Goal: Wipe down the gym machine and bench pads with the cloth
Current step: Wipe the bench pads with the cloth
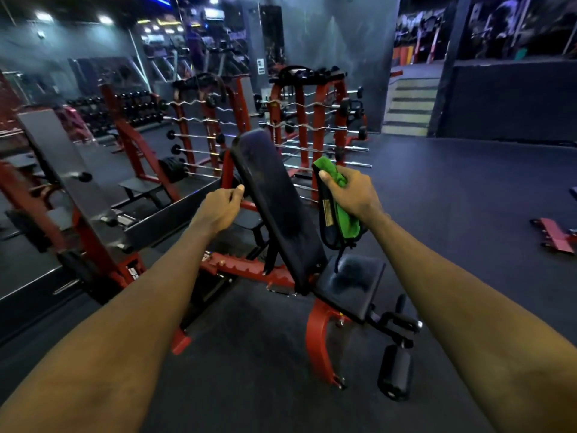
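**Entry: incline bench, pads awaiting wipe**

Hands: the right hand [349, 192] grips a bunched green cloth [345, 220] together with a black pouch [326, 214]. It is held in the air just right of the tilted back pad [274, 198], not touching it. The left hand [218, 207] sits at the pad's left edge with fingers curled; whether it grips anything cannot be told.

Risks: the wadded cloth offers little wiping face, so streaks are likely. The pouch's dangling cord [340, 257] may drag on the seat pad [349, 282] or snag the red frame [315, 326].

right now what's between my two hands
The bench's tilted back pad stands between the left hand and the right hand gripping the green cloth, head view.
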The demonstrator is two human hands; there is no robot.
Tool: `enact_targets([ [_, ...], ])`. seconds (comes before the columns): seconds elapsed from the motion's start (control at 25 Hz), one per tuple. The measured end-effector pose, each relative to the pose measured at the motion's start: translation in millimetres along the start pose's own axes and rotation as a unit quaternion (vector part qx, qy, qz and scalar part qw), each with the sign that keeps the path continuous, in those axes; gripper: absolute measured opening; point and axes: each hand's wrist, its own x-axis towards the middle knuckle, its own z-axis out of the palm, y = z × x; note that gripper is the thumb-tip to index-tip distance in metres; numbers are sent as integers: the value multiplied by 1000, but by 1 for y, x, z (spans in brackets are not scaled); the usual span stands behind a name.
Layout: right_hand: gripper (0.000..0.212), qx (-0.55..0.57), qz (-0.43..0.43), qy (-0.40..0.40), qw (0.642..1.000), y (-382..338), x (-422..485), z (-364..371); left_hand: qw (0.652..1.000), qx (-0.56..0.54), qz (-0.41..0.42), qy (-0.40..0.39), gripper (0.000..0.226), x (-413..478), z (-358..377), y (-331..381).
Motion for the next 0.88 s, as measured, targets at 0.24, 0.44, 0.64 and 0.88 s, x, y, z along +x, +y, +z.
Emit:
enact_targets([
  [0.24,41,-4,-8,-7,1000,32,114,48,999,16,30,7,44,119,14,-24],
  [0.44,44,-3,-12,-43,999,53,190,113,999,24,32,0,42,217,23,-75],
  [0.64,43,-11,-10,-43,999,64,256,167,998,38,49,-4,44,304,22,-98],
  [0.88,46,-21,-15,-35,999,69,333,223,998,42,46,-29,52,394,31,-148],
])
